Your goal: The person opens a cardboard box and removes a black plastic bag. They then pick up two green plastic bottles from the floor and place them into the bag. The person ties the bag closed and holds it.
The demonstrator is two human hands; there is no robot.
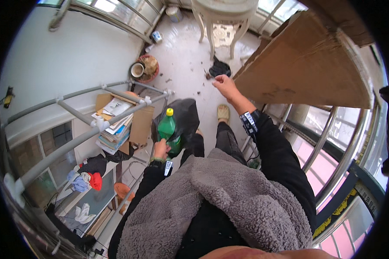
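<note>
Green bottle: long axis past left hand, yellow cap pointing away.

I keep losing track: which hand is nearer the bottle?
Left: the left hand is close beside the bottle, at its lower left; the right hand is well away, ahead and to the right.

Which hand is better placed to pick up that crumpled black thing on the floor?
Right, probably: the right hand appears nearer the crumpled black thing, while the left hand seems to grip the green bottle. Whether the right holds something small is unclear.
</note>
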